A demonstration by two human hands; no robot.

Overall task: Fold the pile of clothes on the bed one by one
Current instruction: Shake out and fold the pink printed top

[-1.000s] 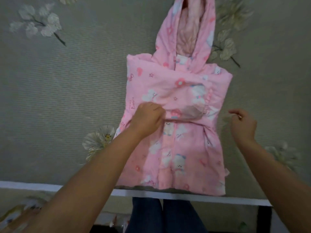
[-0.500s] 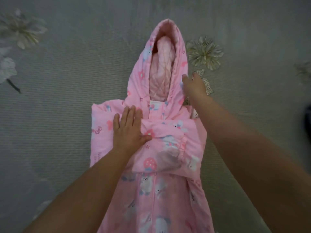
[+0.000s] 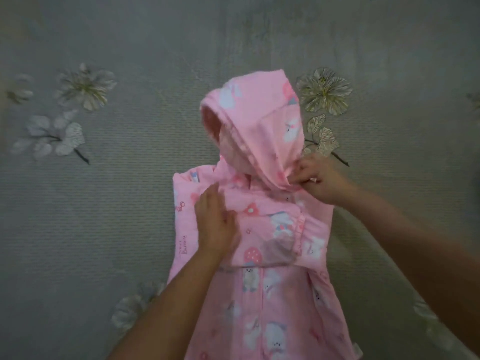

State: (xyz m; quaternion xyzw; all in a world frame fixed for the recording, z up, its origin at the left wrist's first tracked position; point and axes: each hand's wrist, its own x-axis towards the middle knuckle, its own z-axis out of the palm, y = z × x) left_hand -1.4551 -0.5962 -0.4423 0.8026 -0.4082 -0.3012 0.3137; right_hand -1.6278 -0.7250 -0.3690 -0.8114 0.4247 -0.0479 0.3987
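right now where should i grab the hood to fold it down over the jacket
Take the hood by its peak at the far end, coming from above and pulling toward you. It stands partly lifted and bunched, with the right hand pinching its base on the right side, so the free top edge is the loose part. The left hand lies flat on the folded sleeves, pinning the body.

Your jacket [image 3: 270, 229] — pink, printed with white bunnies and red mushrooms; your bedspread [image 3: 104, 229] — grey-green, finely ribbed, strewn with pale flowers.
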